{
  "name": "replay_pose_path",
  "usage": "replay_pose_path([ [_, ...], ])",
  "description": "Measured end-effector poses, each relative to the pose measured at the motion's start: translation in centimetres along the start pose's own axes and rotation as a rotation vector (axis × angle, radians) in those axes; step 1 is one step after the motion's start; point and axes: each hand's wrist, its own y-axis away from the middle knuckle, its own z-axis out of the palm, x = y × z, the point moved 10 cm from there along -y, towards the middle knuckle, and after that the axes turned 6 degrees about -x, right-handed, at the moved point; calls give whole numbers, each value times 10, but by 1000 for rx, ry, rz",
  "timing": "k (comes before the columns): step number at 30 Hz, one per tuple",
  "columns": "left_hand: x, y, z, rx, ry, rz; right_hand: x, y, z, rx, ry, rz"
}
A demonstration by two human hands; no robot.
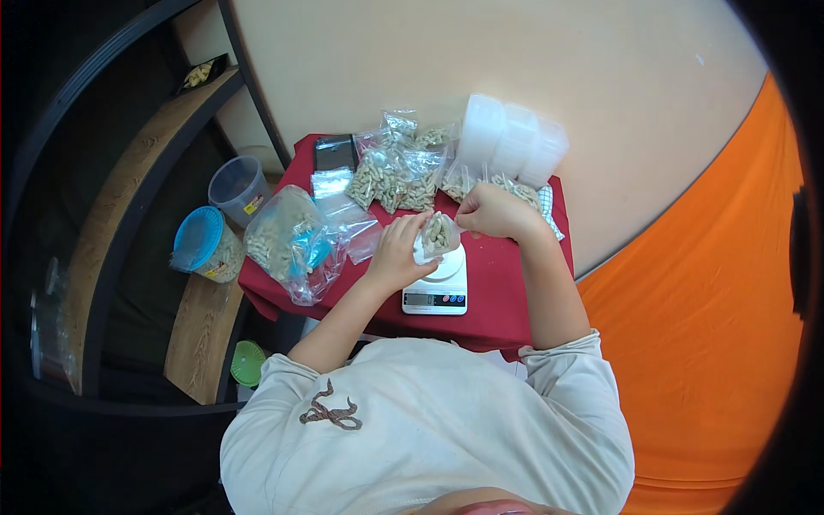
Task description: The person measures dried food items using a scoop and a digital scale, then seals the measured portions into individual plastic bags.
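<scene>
My left hand [399,255] is wrapped round a small translucent plastic container [427,250], tilted so that its inside faces me. Pale greenish, knobbly, elongated snack pieces [439,230] lie in it. Just right of its rim, my right hand [489,211] is closed in a pinch; what its fingertips hold, if anything, is too small to make out. Beneath both hands a white digital kitchen scale [436,300] stands on the red tablecloth [502,300], its round plate partly covered by the container. The reading on its display is too small to read.
Behind stand filled clear bags [395,180] and stacked translucent containers [506,142]. Left are empty plastic bags [339,202], a big bag of snack pieces [279,236], a blue-lidded tub [206,245] and a clear bucket [239,189]. Wooden shelves [142,172] and orange cloth [695,326] flank the table.
</scene>
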Motion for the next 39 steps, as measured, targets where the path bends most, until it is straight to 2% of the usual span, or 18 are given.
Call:
replay_pose_path([
  [11,-2,2,5,37,22,-19,-7,36,-19,81,27,106],
  [13,-4,7,0,55,46,-32,-20,36,-23,124,88,3],
  [17,-7,18,-14,83,56,-53,-49,39,-14,155,187,-61],
  [19,-7,19,-21,82,101,-33,-61,44,-20,232,233,-136],
  [22,-5,18,-32,135,109,46,-77,48,-18,198,310,-197],
  [23,-2,20,-37,157,119,90,-76,51,-18,196,304,-196],
  [24,-1,21,-42,151,117,88,-71,60,-30,276,139,-222],
  [26,-4,24,-56,168,304,74,-61,79,-44,358,-30,-247],
  [27,-8,26,-61,166,305,73,-47,92,-52,406,-192,-191],
  [28,-18,29,-63,148,585,66,-31,101,-55,450,-352,-134],
  [29,-28,31,-67,133,865,57,-23,104,-51,443,-348,-135],
  [30,-29,33,-75,60,1137,139,-7,102,-43,424,-442,-104],
  [31,-34,37,-90,76,1139,131,4,95,-32,399,-536,-71],
  [33,-42,47,-122,124,1815,213,8,69,1,321,-475,-1],
  [34,-46,54,-144,165,1752,254,2,51,23,246,-443,25],
  [35,-53,62,-165,200,1687,293,-6,31,46,207,-393,-54],
  [36,-65,73,-178,210,1682,279,-16,13,74,142,-486,-77],
  [39,-100,103,-226,327,1603,284,-55,-36,147,12,-451,-89],
])
